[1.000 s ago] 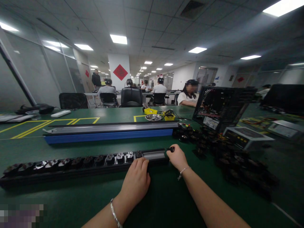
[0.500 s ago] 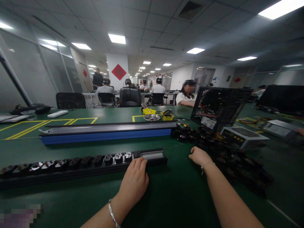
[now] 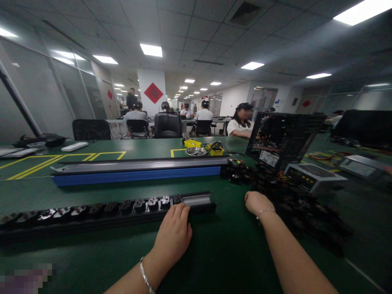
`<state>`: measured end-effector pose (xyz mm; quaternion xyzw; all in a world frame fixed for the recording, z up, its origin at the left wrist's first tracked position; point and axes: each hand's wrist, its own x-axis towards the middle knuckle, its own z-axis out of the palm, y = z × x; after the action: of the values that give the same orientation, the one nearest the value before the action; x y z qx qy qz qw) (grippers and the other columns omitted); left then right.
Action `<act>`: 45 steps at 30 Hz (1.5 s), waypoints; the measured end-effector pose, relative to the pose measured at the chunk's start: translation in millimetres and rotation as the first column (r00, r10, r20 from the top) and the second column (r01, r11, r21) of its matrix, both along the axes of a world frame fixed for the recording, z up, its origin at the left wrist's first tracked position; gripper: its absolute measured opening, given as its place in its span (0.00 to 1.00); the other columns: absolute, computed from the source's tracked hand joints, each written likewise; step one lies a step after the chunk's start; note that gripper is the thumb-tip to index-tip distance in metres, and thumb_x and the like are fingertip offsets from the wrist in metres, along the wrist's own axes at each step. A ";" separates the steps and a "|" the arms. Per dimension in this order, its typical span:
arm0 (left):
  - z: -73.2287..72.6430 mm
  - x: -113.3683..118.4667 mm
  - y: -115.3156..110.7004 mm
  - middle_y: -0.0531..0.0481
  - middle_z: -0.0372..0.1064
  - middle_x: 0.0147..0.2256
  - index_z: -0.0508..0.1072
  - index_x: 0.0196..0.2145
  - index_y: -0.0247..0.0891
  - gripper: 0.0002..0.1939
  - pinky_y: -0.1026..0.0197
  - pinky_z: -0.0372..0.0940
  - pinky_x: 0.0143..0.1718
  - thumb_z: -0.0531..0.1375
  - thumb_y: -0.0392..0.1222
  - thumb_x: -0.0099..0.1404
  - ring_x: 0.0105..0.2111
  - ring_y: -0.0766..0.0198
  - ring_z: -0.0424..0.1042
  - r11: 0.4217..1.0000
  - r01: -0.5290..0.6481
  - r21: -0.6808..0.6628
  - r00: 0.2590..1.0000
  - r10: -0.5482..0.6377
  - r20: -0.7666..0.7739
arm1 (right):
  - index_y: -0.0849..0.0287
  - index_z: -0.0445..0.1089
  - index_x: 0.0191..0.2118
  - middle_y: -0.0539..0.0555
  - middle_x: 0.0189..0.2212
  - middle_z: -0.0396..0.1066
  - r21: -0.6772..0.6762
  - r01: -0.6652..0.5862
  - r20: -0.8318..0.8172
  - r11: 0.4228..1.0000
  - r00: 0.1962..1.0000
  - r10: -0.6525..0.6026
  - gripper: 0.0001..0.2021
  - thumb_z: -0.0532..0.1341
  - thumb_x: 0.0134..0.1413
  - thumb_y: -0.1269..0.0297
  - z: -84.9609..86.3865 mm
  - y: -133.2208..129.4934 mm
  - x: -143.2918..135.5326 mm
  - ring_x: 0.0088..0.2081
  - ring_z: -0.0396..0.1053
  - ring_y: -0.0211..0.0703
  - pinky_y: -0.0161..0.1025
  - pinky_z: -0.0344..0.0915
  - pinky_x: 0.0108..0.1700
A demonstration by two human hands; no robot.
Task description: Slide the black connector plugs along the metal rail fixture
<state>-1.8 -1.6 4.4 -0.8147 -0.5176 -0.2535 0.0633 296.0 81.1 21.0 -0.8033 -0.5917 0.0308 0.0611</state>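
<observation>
A long black rail lies across the green table, with a row of small dark and shiny parts set along it. My left hand rests on its near edge toward the right end, fingers together over the last part; whether they grip it is hidden. My right hand is at the table to the right of the rail, fingers curled in and their tips hidden. Beside it on the right lies a heap of dark parts.
Behind the rail lies a long blue bar under a grey strip. Farther right stand an open computer case and a power supply. A metal dish and yellow trays sit at the back. A person sits across the table.
My right hand has shifted slightly, its fingers now more curled under. My left hand and the rail have stayed in place. A standing person in the background has moved right.
</observation>
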 end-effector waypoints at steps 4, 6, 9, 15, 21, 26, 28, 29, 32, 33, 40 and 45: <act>-0.6 0.3 0.1 0.45 0.61 0.48 0.62 0.50 0.35 0.21 0.52 0.55 0.53 0.50 0.32 0.58 0.49 0.58 0.59 1.000 -0.011 -0.005 1.000 0.011 -0.002 | 0.55 0.73 0.35 0.58 0.39 0.71 -0.105 -0.053 0.061 0.993 0.996 0.060 0.16 0.52 0.44 0.76 9.5 -2.1 -4.9 0.41 0.68 0.48 0.40 0.61 0.39; -1.4 0.1 0.1 0.45 0.61 0.49 0.62 0.50 0.36 0.21 0.51 0.55 0.53 0.50 0.33 0.58 0.50 0.58 0.59 1.000 -0.013 -0.007 1.000 0.013 -0.006 | 0.55 0.73 0.36 0.58 0.41 0.70 -0.102 -0.046 0.076 0.994 0.996 0.054 0.17 0.52 0.44 0.76 12.1 -3.9 -6.9 0.41 0.68 0.49 0.40 0.61 0.39; -2.5 -0.4 0.0 0.45 0.62 0.49 0.62 0.50 0.37 0.21 0.50 0.55 0.53 0.50 0.33 0.58 0.50 0.58 0.59 1.000 -0.021 -0.001 1.000 0.021 -0.008 | 0.57 0.74 0.36 0.61 0.42 0.69 -0.074 -0.016 0.085 0.997 0.996 0.022 0.17 0.51 0.43 0.76 13.0 -7.6 -8.7 0.42 0.67 0.51 0.42 0.62 0.38; -0.7 -0.2 -1.3 0.46 0.62 0.48 0.62 0.50 0.37 0.21 0.50 0.55 0.53 0.51 0.34 0.57 0.50 0.58 0.60 0.999 -0.041 0.004 0.999 0.042 -0.011 | 0.59 0.73 0.36 0.62 0.42 0.68 0.112 0.016 0.069 0.994 0.997 -0.024 0.15 0.51 0.46 0.73 17.5 -10.4 -17.3 0.44 0.64 0.55 0.46 0.61 0.39; -4.8 1.2 -0.2 0.46 0.62 0.47 0.62 0.48 0.37 0.20 0.50 0.56 0.53 0.51 0.32 0.56 0.49 0.57 0.59 0.997 -0.041 0.060 0.999 0.040 0.006 | 0.60 0.70 0.39 0.56 0.43 0.69 0.476 -0.329 -0.055 0.815 0.914 0.402 0.14 0.50 0.51 0.69 12.5 -12.3 -77.9 0.46 0.63 0.43 0.39 0.58 0.50; -10.9 0.6 3.1 0.42 0.60 0.43 0.63 0.41 0.33 0.16 0.50 0.61 0.48 0.51 0.29 0.53 0.46 0.56 0.60 0.979 -0.065 0.191 0.996 0.052 0.075 | 0.62 0.64 0.51 0.56 0.51 0.65 0.492 -0.614 -0.099 0.617 0.664 0.741 0.20 0.51 0.52 0.68 -4.0 -33.1 -144.7 0.53 0.59 0.41 0.40 0.52 0.56; -11.3 0.2 4.0 0.43 0.60 0.39 0.63 0.37 0.34 0.13 0.51 0.63 0.45 0.50 0.28 0.53 0.43 0.57 0.61 0.972 -0.077 0.222 0.993 0.055 0.101 | 0.61 0.60 0.54 0.56 0.52 0.64 0.453 -0.676 -0.090 0.581 0.614 0.784 0.22 0.52 0.53 0.65 -7.1 -40.3 -160.5 0.53 0.59 0.43 0.43 0.51 0.56; -11.3 0.1 4.3 0.44 0.60 0.38 0.62 0.35 0.35 0.11 0.51 0.63 0.45 0.50 0.28 0.53 0.42 0.58 0.61 0.969 -0.080 0.234 0.993 0.057 0.104 | 0.59 0.59 0.55 0.56 0.51 0.65 0.432 -0.689 -0.083 0.582 0.612 0.787 0.22 0.53 0.54 0.63 -7.5 -42.8 -165.7 0.52 0.59 0.44 0.45 0.50 0.56; -11.1 0.6 4.5 0.44 0.59 0.37 0.61 0.34 0.35 0.10 0.51 0.63 0.44 0.50 0.27 0.53 0.40 0.58 0.61 0.961 -0.082 0.264 0.994 0.060 0.088 | 0.55 0.58 0.55 0.55 0.47 0.68 0.403 -0.660 -0.077 0.634 0.666 0.742 0.21 0.51 0.57 0.59 -5.9 -45.7 -174.1 0.49 0.62 0.45 0.47 0.51 0.53; -11.2 1.0 4.5 0.44 0.59 0.37 0.61 0.34 0.35 0.10 0.51 0.63 0.44 0.50 0.27 0.53 0.40 0.58 0.60 0.959 -0.086 0.269 0.994 0.065 0.086 | 0.55 0.58 0.56 0.55 0.46 0.69 0.405 -0.642 -0.076 0.651 0.686 0.724 0.21 0.51 0.57 0.58 -5.0 -45.6 -175.7 0.48 0.63 0.45 0.46 0.51 0.52; -7.9 0.6 3.9 0.45 0.59 0.34 0.62 0.32 0.35 0.08 0.52 0.62 0.42 0.50 0.28 0.54 0.38 0.59 0.60 0.972 -0.102 0.210 0.995 0.098 0.028 | 0.51 0.58 0.56 0.54 0.53 0.62 0.443 -0.665 0.013 0.601 0.675 0.738 0.20 0.52 0.57 0.60 -2.4 -39.5 -183.0 0.52 0.56 0.45 0.43 0.51 0.52; -1.5 -5.7 1.3 0.45 0.60 0.34 0.66 0.33 0.34 0.07 0.52 0.61 0.41 0.51 0.32 0.56 0.37 0.58 0.60 0.969 -0.170 0.177 0.975 0.191 -0.111 | 0.52 0.61 0.52 0.51 0.50 0.65 0.426 -0.651 -0.063 0.628 0.671 0.738 0.17 0.51 0.57 0.60 4.4 -36.4 -189.4 0.50 0.59 0.42 0.40 0.53 0.50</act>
<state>-7.5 -0.3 2.9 -0.7705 -0.5616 -0.2366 0.1870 106.6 44.7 25.4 -0.4740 -0.8400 0.0339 0.2620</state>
